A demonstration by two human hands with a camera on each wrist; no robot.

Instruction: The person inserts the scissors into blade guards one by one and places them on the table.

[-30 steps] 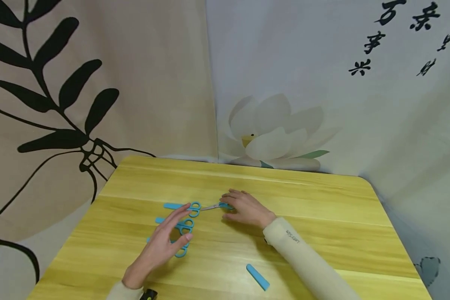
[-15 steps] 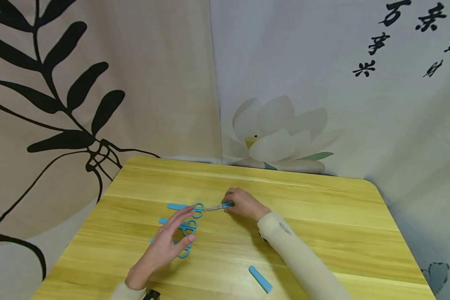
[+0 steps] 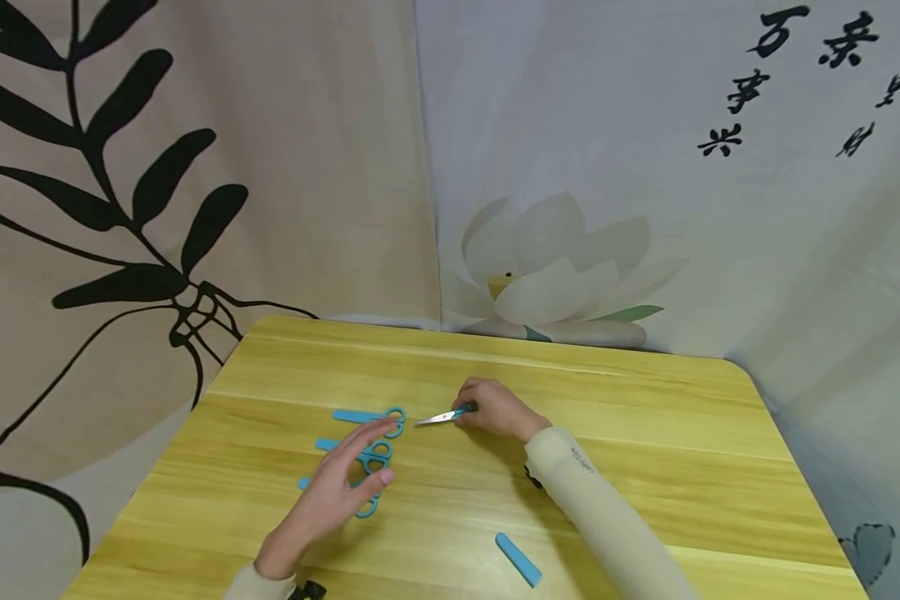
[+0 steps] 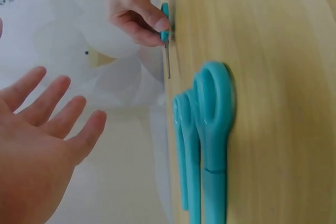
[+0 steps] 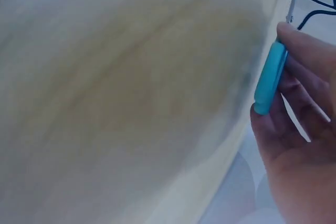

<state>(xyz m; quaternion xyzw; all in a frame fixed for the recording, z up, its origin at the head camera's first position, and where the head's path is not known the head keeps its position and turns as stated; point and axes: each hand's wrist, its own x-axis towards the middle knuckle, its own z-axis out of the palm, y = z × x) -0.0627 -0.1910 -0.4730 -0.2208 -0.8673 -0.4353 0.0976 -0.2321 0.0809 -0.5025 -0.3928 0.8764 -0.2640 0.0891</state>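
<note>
In the head view my right hand [image 3: 497,408] pinches the blue handles of a pair of scissors [image 3: 441,417], its bare metal blades pointing left. The right wrist view shows the thumb and fingers on the blue handle [image 5: 271,77]. My left hand [image 3: 335,492] is spread with loose, straight fingers above the sheathed blue scissors and holds nothing. Three sheathed pairs lie in a column: a far pair [image 3: 367,416], a middle pair [image 3: 375,454] and a near pair [image 3: 367,506], partly hidden by that hand. A loose blue blade cover [image 3: 518,560] lies nearer the front edge.
All of this lies on a yellow wooden table [image 3: 645,467] with rounded far corners. Printed curtains [image 3: 555,167] hang close behind its far edge. A dark band [image 3: 311,590] shows at the left wrist.
My right hand's fingers have closed round the scissors' handles and drawn them slightly to the right, so the blade tips now stand apart from the far sheathed pair. The left hand stays nearly still.
</note>
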